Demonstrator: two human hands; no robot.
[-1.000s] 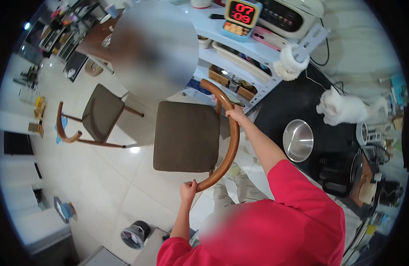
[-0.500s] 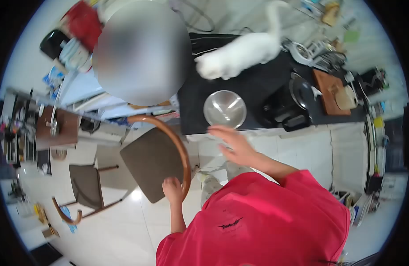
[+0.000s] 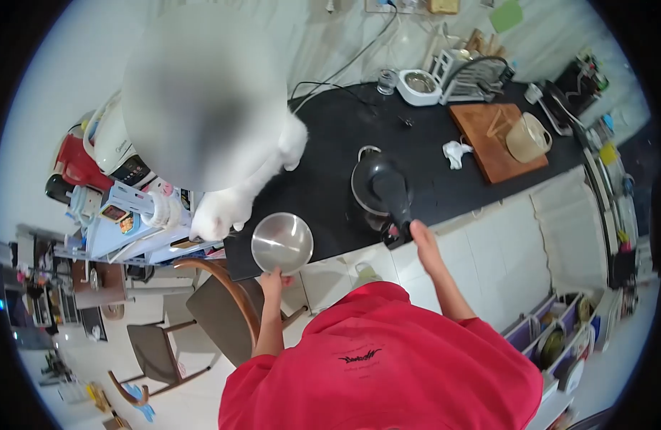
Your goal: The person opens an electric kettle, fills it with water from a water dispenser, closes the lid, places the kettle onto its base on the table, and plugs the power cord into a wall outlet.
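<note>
My left hand (image 3: pixel 271 280) is closed on the near rim of a shiny metal bowl (image 3: pixel 282 240) at the front edge of the black counter. To its right is a black kettle (image 3: pixel 373 183), its thick handle pointing toward me. My right hand (image 3: pixel 425 247) is at the end of that handle, fingers closed around it; the hand partly hides the grip. A white cat (image 3: pixel 226 208) stands on the counter just left of the bowl, head lowered. A blurred round patch covers part of its body.
A wooden cutting board (image 3: pixel 484 143) bears a beige jug (image 3: pixel 527 137); a crumpled white tissue (image 3: pixel 456 153) lies beside it. Behind are a white pet feeder (image 3: pixel 419 86) and a dish rack (image 3: pixel 473 75). A wooden-backed chair (image 3: pixel 223 315) stands at the left.
My left hand has gone from the chair to the bowl's rim. My right hand has left the bowl's side and taken the kettle's handle. The cat has moved left; the view has shifted.
</note>
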